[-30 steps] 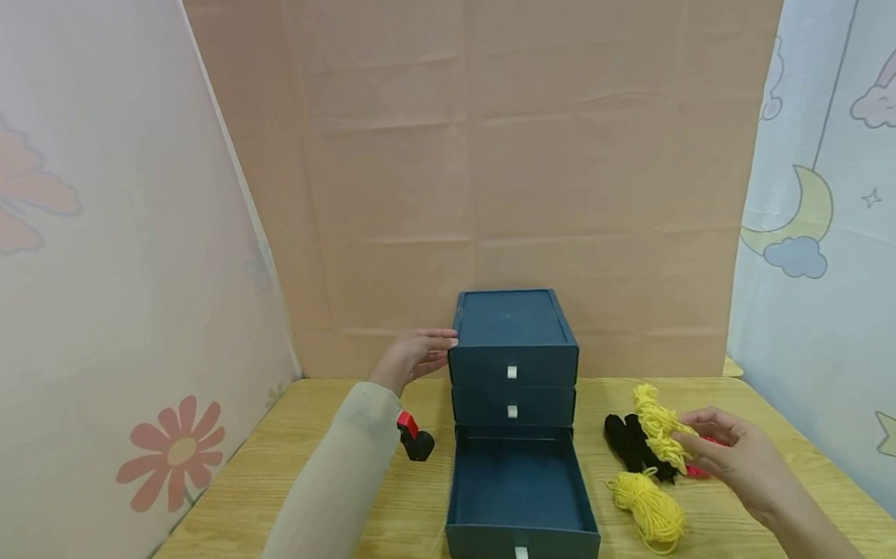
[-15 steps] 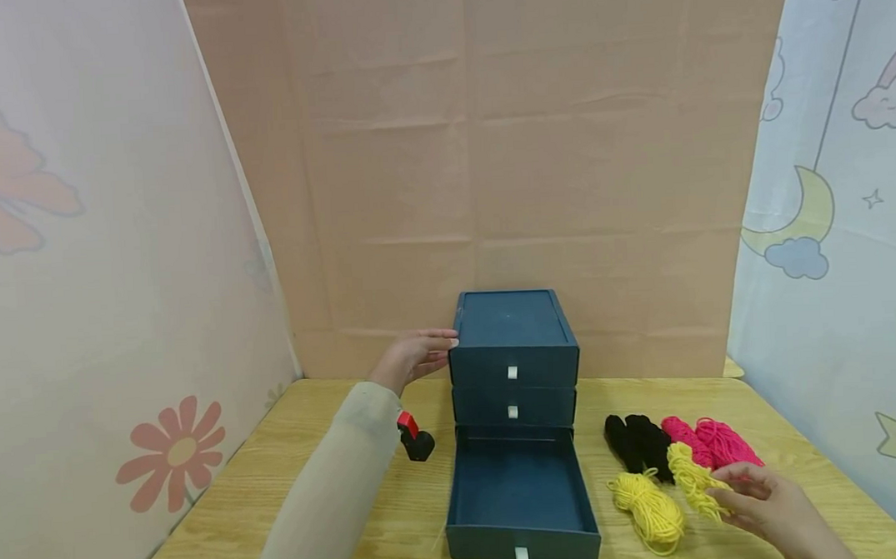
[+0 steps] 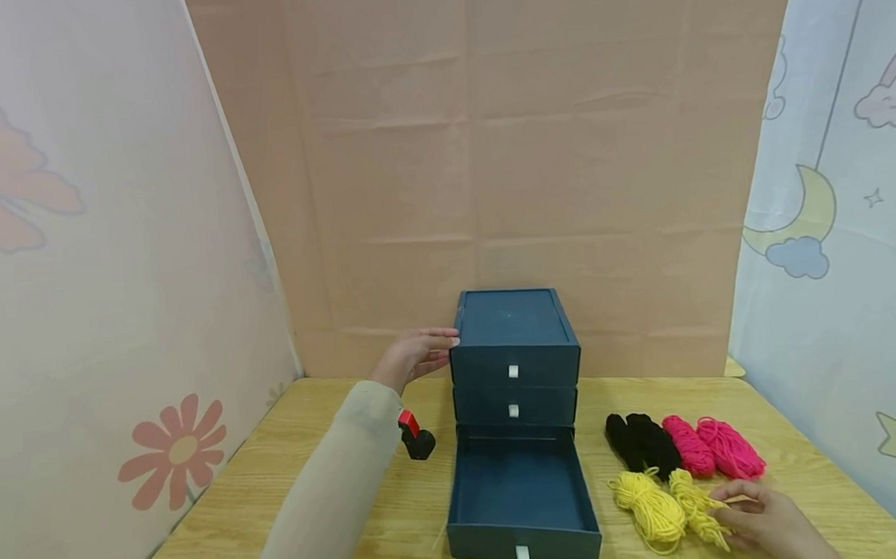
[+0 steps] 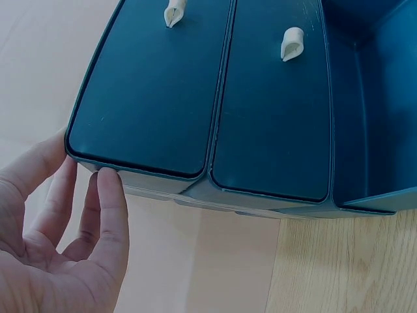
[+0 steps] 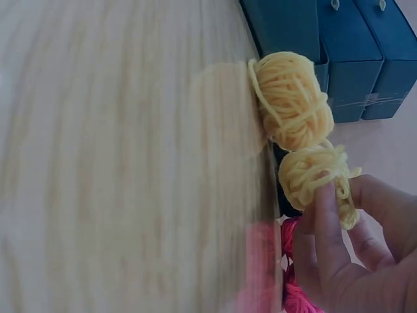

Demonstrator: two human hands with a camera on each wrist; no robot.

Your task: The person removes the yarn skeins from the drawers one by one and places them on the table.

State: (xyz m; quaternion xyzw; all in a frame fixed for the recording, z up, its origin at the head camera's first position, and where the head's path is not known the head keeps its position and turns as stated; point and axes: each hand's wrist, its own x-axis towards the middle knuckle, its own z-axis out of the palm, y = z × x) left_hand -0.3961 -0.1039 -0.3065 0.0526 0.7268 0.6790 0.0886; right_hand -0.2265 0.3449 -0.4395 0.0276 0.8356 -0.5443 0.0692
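Observation:
At the upper left edge of a dark blue drawer unit [image 3: 513, 318], my left hand [image 3: 414, 358] touches with its fingertips. In the left wrist view, one digit lies at its top and the other fingers [image 4: 111, 202] press its side, mostly straight. The lowest drawer [image 3: 525, 539] is pulled out and empty. My right hand [image 3: 766, 520] pinches a small yellow yarn skein [image 3: 698, 506] between thumb and fingers, low over the table. Another yellow yarn skein [image 3: 649, 504] lies right beside it, to its left.
Behind the yellow yarn lie black yarn skeins [image 3: 643, 444] and two pink yarn skeins [image 3: 729, 449]. The wooden table [image 3: 305, 452] runs back to a brown paper backdrop [image 3: 384, 190]. Printed cloth walls [image 3: 840, 312] stand on both sides.
My right hand has moved toward me and slightly right, then lowered the yellow yarn skein next to the other yellow one. The pink yarn is now uncovered. My left hand stays put.

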